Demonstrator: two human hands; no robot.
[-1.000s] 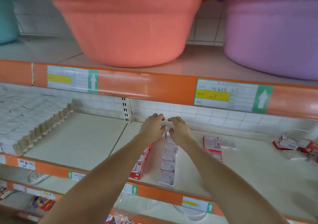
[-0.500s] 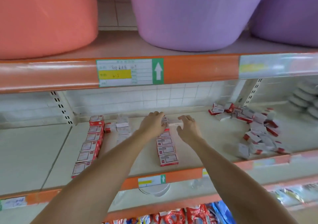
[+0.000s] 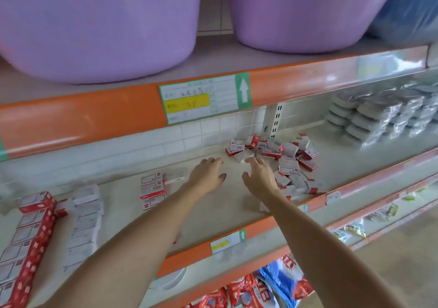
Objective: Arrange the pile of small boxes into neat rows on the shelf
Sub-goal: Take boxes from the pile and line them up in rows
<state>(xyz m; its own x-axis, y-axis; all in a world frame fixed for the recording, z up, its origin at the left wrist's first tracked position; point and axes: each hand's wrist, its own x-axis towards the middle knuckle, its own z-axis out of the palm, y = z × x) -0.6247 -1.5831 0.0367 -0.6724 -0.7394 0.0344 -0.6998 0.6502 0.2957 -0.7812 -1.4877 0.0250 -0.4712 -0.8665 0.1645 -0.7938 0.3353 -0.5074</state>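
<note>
Meanwhile, both hands reach over the shelf (image 3: 213,215), left hand (image 3: 207,175) and right hand (image 3: 260,177) empty with fingers spread, beside the jumbled pile of small red-and-white boxes (image 3: 285,159); three rows of boxes (image 3: 85,217) lie to the left.

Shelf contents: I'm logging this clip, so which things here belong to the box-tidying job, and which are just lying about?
Part of the job:
pile of boxes
rows of boxes
left hand and right hand, both empty
shelf

Just there:
purple tubs
wrapped stacks
price tag
packets below
</note>
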